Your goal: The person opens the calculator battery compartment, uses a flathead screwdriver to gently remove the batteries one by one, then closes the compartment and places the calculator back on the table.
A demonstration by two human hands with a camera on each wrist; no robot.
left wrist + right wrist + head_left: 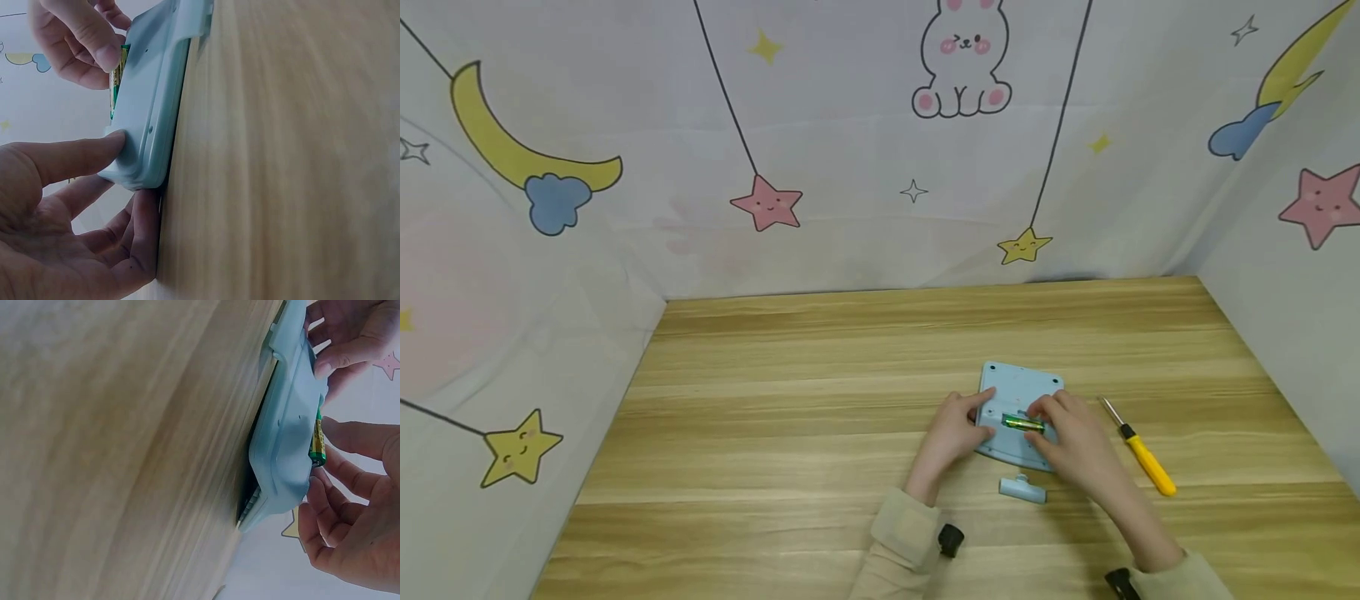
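A light blue calculator (1018, 385) lies back side up on the table, with a green and gold battery (1022, 423) at the slot in its middle. My left hand (951, 433) grips the calculator's left edge, thumb on top and other fingers at the side and underneath. My right hand (1078, 437) pinches the battery near its right end between thumb and fingers. In the right wrist view, the battery (317, 447) stands proud of the calculator's back (290, 425). Just in front of the calculator lies a light blue battery cover (1022, 489).
To the right of my right hand lies a screwdriver (1142, 454) with a yellow handle, its tip pointing away from me. The wooden table (775, 400) is bordered at the back and sides by a printed white cloth (850, 208).
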